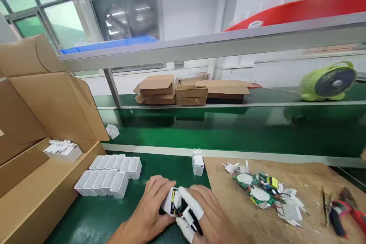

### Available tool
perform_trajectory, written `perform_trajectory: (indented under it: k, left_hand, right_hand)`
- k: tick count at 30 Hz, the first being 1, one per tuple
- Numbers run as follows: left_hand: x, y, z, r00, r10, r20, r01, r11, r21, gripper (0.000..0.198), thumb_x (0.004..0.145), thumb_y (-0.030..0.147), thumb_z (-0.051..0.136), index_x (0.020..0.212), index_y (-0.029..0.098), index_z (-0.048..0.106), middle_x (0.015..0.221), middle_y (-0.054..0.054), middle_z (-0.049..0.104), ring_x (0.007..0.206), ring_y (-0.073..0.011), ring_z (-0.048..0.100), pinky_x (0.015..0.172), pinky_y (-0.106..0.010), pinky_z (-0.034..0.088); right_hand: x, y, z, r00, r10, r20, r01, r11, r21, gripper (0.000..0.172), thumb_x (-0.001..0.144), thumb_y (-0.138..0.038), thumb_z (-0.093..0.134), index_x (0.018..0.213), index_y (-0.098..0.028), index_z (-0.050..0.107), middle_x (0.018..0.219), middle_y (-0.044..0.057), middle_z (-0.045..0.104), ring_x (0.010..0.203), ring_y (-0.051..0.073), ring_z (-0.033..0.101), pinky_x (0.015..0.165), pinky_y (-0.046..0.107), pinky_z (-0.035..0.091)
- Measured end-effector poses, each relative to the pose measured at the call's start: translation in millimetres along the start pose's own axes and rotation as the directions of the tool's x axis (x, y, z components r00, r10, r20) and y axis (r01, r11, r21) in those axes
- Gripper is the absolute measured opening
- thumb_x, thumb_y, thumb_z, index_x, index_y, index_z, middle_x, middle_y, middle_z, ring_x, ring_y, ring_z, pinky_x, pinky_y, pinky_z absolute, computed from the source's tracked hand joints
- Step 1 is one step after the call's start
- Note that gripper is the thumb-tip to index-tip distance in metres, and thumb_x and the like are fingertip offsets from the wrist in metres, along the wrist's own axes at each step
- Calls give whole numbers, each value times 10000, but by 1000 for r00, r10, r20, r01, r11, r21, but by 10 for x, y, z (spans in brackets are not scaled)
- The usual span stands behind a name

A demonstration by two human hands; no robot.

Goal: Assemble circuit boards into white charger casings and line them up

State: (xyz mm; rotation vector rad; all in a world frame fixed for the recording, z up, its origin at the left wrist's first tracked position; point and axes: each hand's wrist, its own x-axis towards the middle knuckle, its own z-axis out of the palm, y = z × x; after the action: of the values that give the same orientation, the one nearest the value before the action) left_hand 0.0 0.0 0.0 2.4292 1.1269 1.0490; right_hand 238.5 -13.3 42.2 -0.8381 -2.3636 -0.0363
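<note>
My left hand is closed around a small white plastic housing, tilted with its open end to the right. A circuit board with a yellow part shows at that opening. My right hand, with white covers on its thumb and a finger, pinches the other side of this unit at a white plug piece. The fingers hide part of the board. Beyond the hands stands a white case with a plug on top. To the left, empty white housings stand in two rows.
An open cardboard box at left holds a white tray of parts. On the brown board at right lie circuit boards and red-handled pliers. Behind are a green conveyor belt, cardboard boxes and a green fan.
</note>
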Motion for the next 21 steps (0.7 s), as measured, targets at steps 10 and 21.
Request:
perform_trajectory:
  k: [10,21]
  left_hand:
    - [88,84,-30,952,-266,153,305,768,-563,397,865,268,766,1252,198,714,1341,-139,685,1244,-332,647,1134,-476,474]
    - [79,-16,-76,927,-322,191,331,467,-820,835,909,571,752,1605,213,462,1527,-174,630,1420,-383,576,1199,-573,426]
  right_hand:
    - [-66,196,90,971,172,-169,-124,958,260,362,1052,-170,560,1390,-281,628,1372,70,715,1241,179,720,1108,245,563]
    - [149,93,30,987,-43,152,24,991,131,432,973,-86,561,1370,-245,622,1260,111,726,1008,232,779,884,322,671]
